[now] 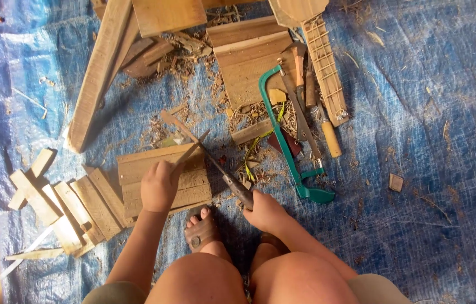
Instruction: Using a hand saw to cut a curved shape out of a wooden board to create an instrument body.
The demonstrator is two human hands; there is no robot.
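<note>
A: What has the right hand [264,211] got?

B: It is closed round the handle of a long knife [204,155], blade angled up and away.

A: And the left hand [158,186]?

B: Fingers wrapped round a thin wood sliver [192,149], propped on a ridged wooden block [193,186]; the blade meets the sliver just beyond those fingers.

A: Nearby?

B: A green hacksaw [288,149] lies right of the knife hand.

A makeshift woodworking spot on the ground, not a fitted workshop. A blue tarp [418,112] serves as the floor, with bare earth at its left edge. Planks [97,73], short offcuts [69,208] and shavings [260,112] lie scattered over it. Hand tools lie among them: a green hacksaw [288,152], a chisel [328,135] and a hammer [297,67].
</note>
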